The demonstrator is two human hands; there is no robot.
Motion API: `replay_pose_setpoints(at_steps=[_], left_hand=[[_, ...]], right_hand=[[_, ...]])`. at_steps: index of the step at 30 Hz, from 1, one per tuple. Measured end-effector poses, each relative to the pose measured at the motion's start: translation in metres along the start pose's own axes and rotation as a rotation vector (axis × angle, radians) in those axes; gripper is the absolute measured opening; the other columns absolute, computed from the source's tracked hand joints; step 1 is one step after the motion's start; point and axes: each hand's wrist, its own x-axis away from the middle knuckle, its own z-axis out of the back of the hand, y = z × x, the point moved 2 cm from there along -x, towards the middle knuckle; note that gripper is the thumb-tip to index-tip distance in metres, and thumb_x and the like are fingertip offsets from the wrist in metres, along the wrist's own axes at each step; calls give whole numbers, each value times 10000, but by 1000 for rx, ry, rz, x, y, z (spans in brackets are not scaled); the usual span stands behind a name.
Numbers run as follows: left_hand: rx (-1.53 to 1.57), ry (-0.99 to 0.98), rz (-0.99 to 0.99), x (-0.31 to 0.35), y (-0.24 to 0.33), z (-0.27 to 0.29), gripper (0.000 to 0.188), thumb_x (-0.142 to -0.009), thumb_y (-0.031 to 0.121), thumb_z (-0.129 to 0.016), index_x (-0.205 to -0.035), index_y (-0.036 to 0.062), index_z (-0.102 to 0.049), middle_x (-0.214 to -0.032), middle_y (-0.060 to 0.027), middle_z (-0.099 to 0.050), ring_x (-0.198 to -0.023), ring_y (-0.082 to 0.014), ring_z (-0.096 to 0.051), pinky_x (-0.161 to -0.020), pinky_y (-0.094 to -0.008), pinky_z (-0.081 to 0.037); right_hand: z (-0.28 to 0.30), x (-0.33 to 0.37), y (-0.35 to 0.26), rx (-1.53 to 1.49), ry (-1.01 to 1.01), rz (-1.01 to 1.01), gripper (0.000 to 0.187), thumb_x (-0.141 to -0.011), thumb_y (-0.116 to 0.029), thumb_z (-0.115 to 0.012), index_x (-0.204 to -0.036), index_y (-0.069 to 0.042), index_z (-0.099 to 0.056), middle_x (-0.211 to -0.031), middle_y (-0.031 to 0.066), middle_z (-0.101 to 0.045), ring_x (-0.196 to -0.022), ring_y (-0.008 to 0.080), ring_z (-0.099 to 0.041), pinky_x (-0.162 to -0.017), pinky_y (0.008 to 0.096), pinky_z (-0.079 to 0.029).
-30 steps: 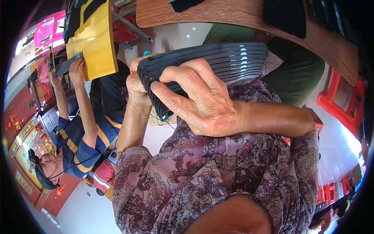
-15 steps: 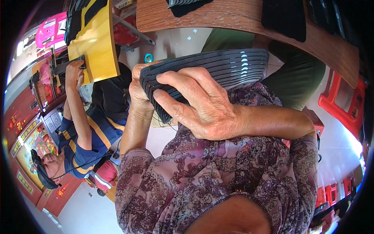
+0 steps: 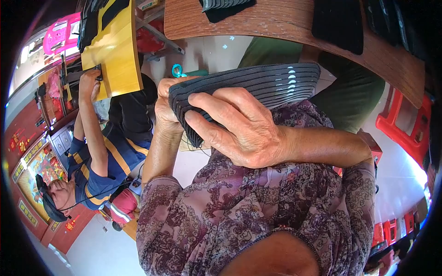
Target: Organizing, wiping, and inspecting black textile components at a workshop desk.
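Observation:
A thick stack of black fabric pieces [image 3: 258,79], its layers fanned in steps, is held in front of my chest. Pale crescent marks run in a row near its right end. My left hand [image 3: 166,105] grips the left end from behind, with most of its fingers hidden. Across the near side lies my right hand [image 3: 241,126], its bent fingers pressing on the layered edges near the left end; its thumb is out of sight. Thin dark threads hang below the stack's lower left corner.
Ahead is a brown wooden table [image 3: 276,25] bearing more black fabric pieces [image 3: 338,25]. To the left, another person [image 3: 103,147] works at a yellow board [image 3: 117,55]. A red plastic stool [image 3: 405,124] stands at right, and a turquoise ring-shaped item [image 3: 177,70] lies beyond my left hand.
The stack and both hands sit slightly lower and further right in the picture, as do the table and board. More of a green item shows beside the turquoise ring. My grip looks unchanged.

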Motion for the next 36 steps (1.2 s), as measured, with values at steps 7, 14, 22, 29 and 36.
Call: replay_pose_setpoints(at_steps=[7, 14, 22, 29, 36], left_hand=[[111, 118, -30, -1, -1, -10, 212, -735, 241, -580, -796, 42, -536, -833, -142, -586, -813, -263, -571, -798, -396, -465], [204, 86, 10, -5, 2, -15, 200, -728, 247, -608, -746, 62, -535, -760, -111, -564, -763, -248, -551, -771, -392, -458], [111, 66, 88, -5, 12, -20, 225, -720, 271, -642, -713, 81, -522, -693, -72, -523, -696, -216, -514, -717, -374, -450], [28, 41, 159, -14, 12, -26, 254, -713, 292, -672, -683, 98, -511, -635, -39, -486, -638, -188, -481, -670, -359, -442], [-41, 16, 215, -12, 17, -30, 282, -707, 309, -697, -658, 112, -501, -584, -10, -455, -588, -163, -453, -630, -346, -436]], right_hand=[[-2, 2, 2, 12, 2, 61, 428, -654, -175, -570, -993, 85, -536, -1063, 200, -465, -864, 266, -461, -684, 355, -426], [-2, 3, 2, -25, 65, 85, 409, -610, -167, -575, -937, 78, -557, -1041, 195, -486, -821, 257, -476, -633, 333, -435], [-1, 3, 1, -8, 87, 106, 408, -585, -182, -567, -918, 53, -562, -1028, 181, -497, -808, 251, -484, -607, 321, -437], [1, 4, 0, 10, 68, 116, 420, -580, -180, -561, -932, 50, -561, -1015, 173, -503, -810, 245, -489, -596, 312, -438], [0, 4, 1, 0, 170, 62, 437, -548, -45, -630, -974, 51, -608, -948, 151, -570, -752, 230, -558, -602, 294, -488]])
